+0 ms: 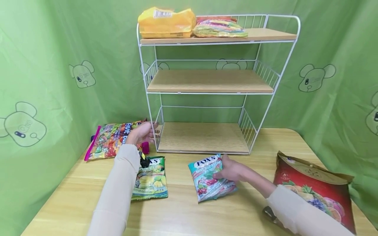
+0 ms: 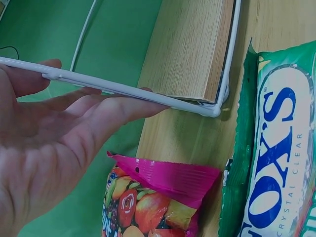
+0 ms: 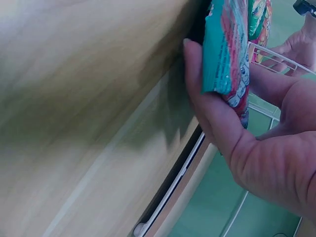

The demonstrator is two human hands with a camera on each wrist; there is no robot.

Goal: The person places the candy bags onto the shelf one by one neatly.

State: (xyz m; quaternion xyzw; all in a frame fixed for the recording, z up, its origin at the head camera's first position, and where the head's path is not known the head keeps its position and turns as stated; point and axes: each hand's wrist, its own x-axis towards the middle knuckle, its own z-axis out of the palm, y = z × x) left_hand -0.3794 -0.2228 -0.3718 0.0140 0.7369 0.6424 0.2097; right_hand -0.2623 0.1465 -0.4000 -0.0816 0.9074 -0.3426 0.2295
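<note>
My right hand (image 1: pixel 231 168) grips a light-blue Fox's candy bag (image 1: pixel 203 183) at its right side, thumb on the printed front. In the right wrist view, the bag (image 3: pixel 217 54) appears edge-on between the thumb and fingers (image 3: pixel 217 113). At the rack's lower left, my left hand (image 1: pixel 143 132) touches the white wire post (image 2: pixel 118 89) with extended fingers. Beside it on the table lie a fruit-print candy bag (image 1: pixel 109 141) with pink ends and a green Fox's bag (image 1: pixel 153 182), the latter partly hidden by the left forearm.
A white wire rack with three wooden shelves (image 1: pixel 203 137) stands at the back. Its top shelf bears a yellow bag (image 1: pixel 166 24) and a colourful flat packet (image 1: pixel 218 29). On the right, a large red fruit-print bag (image 1: pixel 313 186) leans near the green curtain (image 1: pixel 330 108).
</note>
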